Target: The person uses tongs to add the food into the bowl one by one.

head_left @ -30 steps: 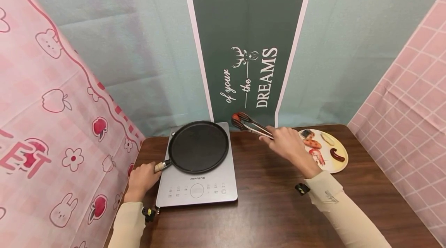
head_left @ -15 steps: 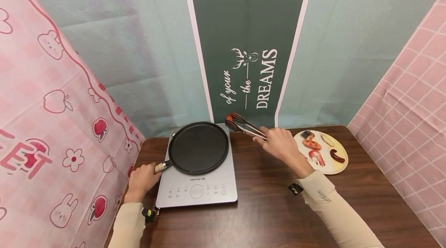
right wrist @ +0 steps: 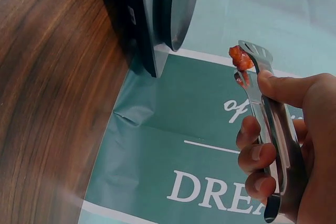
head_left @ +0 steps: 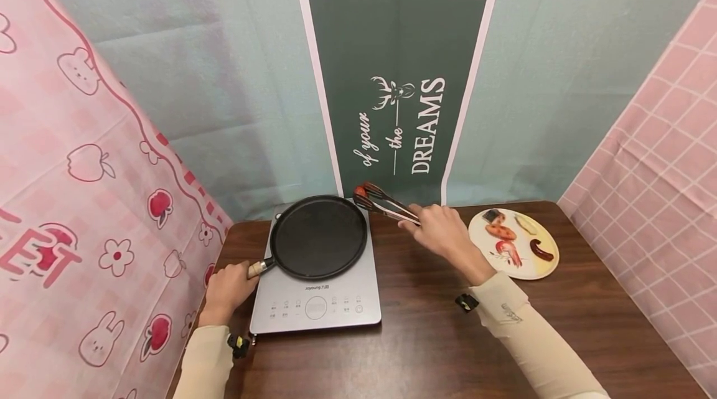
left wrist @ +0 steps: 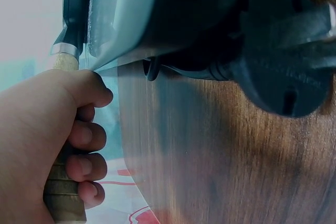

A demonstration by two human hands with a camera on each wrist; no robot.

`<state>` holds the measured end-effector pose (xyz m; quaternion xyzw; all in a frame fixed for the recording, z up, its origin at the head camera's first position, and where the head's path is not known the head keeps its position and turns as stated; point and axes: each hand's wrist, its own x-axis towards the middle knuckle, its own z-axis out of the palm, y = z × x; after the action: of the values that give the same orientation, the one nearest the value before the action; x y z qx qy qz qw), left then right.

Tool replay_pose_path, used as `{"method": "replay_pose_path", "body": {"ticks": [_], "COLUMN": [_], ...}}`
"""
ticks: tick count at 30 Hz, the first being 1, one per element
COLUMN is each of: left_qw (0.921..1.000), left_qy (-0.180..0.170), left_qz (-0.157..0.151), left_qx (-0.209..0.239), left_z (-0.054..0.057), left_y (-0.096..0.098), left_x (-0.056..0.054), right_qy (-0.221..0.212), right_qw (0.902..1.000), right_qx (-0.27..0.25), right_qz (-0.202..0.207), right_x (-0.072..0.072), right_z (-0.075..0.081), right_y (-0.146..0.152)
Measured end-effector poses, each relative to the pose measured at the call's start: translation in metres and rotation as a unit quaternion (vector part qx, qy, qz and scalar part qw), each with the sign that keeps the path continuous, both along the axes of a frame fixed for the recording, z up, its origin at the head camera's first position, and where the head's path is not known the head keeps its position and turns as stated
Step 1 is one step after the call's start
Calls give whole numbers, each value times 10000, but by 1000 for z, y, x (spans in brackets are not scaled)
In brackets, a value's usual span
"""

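My left hand grips the wooden handle of a flat black frying pan, fingers curled round it in the left wrist view. The pan sits on a silver induction cooker, its surface bare. In my right hand are metal tongs, thumb on one arm and fingers on the other. Between the tips of the tongs is a small reddish-brown piece of food, whose kind I cannot tell. It hangs in the air near the pan's back right rim.
A white and yellow plate at the right bears several food pieces, among them a shrimp and a dark curved sausage. Fabric hangs behind the wooden table and at both sides. A black plug shows beside the cooker.
My right hand has moved left with the tongs and the food piece, from over the table towards the pan's edge. My left hand has stayed on the handle.
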<state>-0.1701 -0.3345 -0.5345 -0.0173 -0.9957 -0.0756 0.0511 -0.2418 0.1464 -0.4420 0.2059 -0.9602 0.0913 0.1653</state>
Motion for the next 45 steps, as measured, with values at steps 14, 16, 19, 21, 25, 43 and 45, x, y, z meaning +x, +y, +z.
{"method": "replay_pose_path", "body": {"ticks": [14, 16, 19, 21, 25, 43, 45], "left_qw": [10000, 10000, 10000, 10000, 10000, 9999, 9998], "left_qy": [-17, -16, -16, -8, -45, -155, -160], "left_qz": [9, 7, 17, 22, 36, 67, 74], "left_qx": [5, -4, -16, -28, -23, 39, 52], "left_z": [2, 2, 2, 2, 2, 1, 1], "left_y": [1, 0, 0, -1, -1, 0, 0], "left_x": [-2, -2, -2, -2, -2, -2, -1], "right_qy": [28, 30, 46, 39, 30, -167, -194], "right_qw": [10000, 10000, 9999, 9999, 9999, 9997, 9996], "right_qx": [30, 4, -10, 12, 46, 14, 34], "right_qz": [52, 67, 96, 107, 137, 175, 177], "right_x": [-1, -1, -2, -2, -2, -2, -1], "right_z": [-4, -5, -7, -8, -10, -20, -21], "right_y": [-19, -21, -26, -30, -36, -49, -50]}}
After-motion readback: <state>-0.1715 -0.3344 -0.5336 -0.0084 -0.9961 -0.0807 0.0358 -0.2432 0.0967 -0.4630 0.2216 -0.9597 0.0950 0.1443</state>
